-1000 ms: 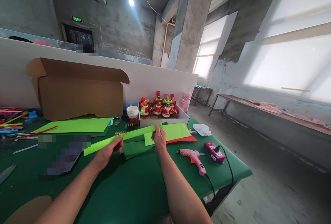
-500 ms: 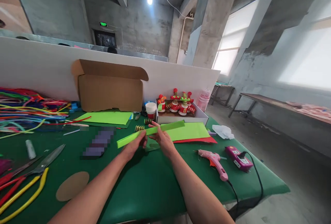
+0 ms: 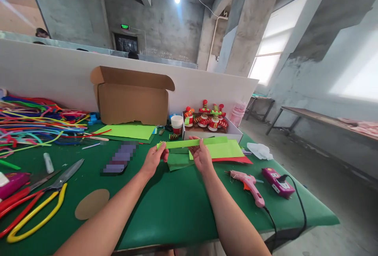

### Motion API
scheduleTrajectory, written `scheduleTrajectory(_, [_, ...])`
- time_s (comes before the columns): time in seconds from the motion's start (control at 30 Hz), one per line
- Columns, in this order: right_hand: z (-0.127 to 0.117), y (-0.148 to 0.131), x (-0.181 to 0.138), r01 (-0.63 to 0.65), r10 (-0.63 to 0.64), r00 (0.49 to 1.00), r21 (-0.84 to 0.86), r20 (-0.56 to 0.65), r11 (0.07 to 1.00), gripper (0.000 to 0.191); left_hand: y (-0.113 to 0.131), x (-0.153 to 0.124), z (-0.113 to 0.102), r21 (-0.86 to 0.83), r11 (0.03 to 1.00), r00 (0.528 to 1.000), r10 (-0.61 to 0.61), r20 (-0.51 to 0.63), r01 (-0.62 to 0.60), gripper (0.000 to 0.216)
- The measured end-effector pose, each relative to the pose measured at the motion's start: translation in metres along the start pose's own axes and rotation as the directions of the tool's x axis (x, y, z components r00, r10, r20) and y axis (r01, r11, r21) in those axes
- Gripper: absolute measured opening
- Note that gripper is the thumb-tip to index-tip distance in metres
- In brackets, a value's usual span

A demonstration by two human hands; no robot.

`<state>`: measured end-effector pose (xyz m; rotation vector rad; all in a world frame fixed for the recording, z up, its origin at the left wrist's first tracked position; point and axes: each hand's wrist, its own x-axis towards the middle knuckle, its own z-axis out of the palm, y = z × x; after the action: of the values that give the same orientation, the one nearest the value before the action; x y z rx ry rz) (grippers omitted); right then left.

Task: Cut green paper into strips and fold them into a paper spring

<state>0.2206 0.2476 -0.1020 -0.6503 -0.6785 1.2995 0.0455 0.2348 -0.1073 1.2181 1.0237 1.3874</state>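
A narrow light-green paper strip (image 3: 180,143) is stretched level between my two hands, above the green table. My left hand (image 3: 153,159) pinches its left end between thumb and fingers. Farther along, my right hand (image 3: 202,156) grips the strip, whose other end runs on past the fingers to the right. Behind and below it lie a light-green sheet (image 3: 228,149), a red sheet (image 3: 233,159) and a dark-green sheet (image 3: 179,162). The right fingers hide part of these sheets.
A pink glue gun (image 3: 248,185) and a purple box with a cord (image 3: 278,182) lie right. Left are scissors (image 3: 63,181), a brown oval card (image 3: 92,204) and pipe cleaners (image 3: 44,120). A white box (image 3: 212,135) of red figures, paper cups (image 3: 176,124) and a cardboard box (image 3: 132,102) stand behind.
My left hand has moved out to the strip's left end, and my right hand has shifted right along it. The strip, tilted before, is now nearly level. The view has turned slightly left.
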Motion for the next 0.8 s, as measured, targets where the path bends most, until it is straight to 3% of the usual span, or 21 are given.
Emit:
scheduleTrajectory(0.17, [-0.008,-0.019,0.009,0.085,-0.083,0.993,0.024,-0.079,0.996,0.032,0.005,0.002,-0.008,0.011,1.0,0.999,0.023,0.028,-0.024,0.05])
scheduleTrajectory(0.23, [-0.011,-0.029,0.008,0.056,-0.057,0.998,-0.064,-0.011,0.996,0.037,0.009,0.003,-0.014,0.0,0.999,0.999,0.046,0.012,-0.046,0.048])
scheduleTrajectory(0.33, [-0.007,-0.03,-0.006,-0.109,0.157,0.968,-0.236,0.194,0.966,0.042,0.014,0.002,-0.02,-0.02,0.998,0.998,0.057,0.036,-0.057,0.046])
scheduleTrajectory(0.43, [0.003,-0.012,-0.025,-0.28,0.421,0.848,-0.402,0.322,0.872,0.035,0.013,-0.003,-0.018,-0.027,0.999,0.961,-0.008,0.278,0.017,0.052])
scheduleTrajectory(0.47, [0.006,-0.005,-0.029,-0.329,0.515,0.777,-0.463,0.362,0.823,0.037,0.012,-0.005,-0.016,-0.013,0.998,0.928,-0.046,0.371,0.055,0.052])
scheduleTrajectory(0.5, [0.008,0.002,-0.031,-0.367,0.617,0.67,-0.538,0.412,0.759,0.039,0.01,-0.006,-0.014,0.01,0.996,0.892,-0.086,0.443,0.091,0.051])
scheduleTrajectory(0.53, [0.009,0.008,-0.032,-0.381,0.66,0.62,-0.572,0.424,0.726,0.039,0.008,-0.008,-0.012,0.035,0.992,0.867,-0.124,0.482,0.123,0.047])
scheduleTrajectory(0.6, [0.011,0.018,-0.033,-0.411,0.716,0.561,-0.611,0.416,0.677,0.039,0.005,-0.009,-0.008,0.047,0.984,0.876,-0.176,0.448,0.174,0.04])
scheduleTrajectory(0.7, [0.016,0.027,-0.036,-0.51,0.752,0.569,-0.575,0.333,0.64,0.039,0.001,-0.006,-0.007,-0.027,0.981,0.942,-0.178,0.284,0.193,0.036])
scheduleTrajectory(0.8, [0.024,0.034,-0.053,-0.621,0.776,0.568,-0.476,0.275,0.623,0.043,0.0,0.002,-0.01,-0.117,0.979,0.978,-0.147,0.148,0.165,0.038])
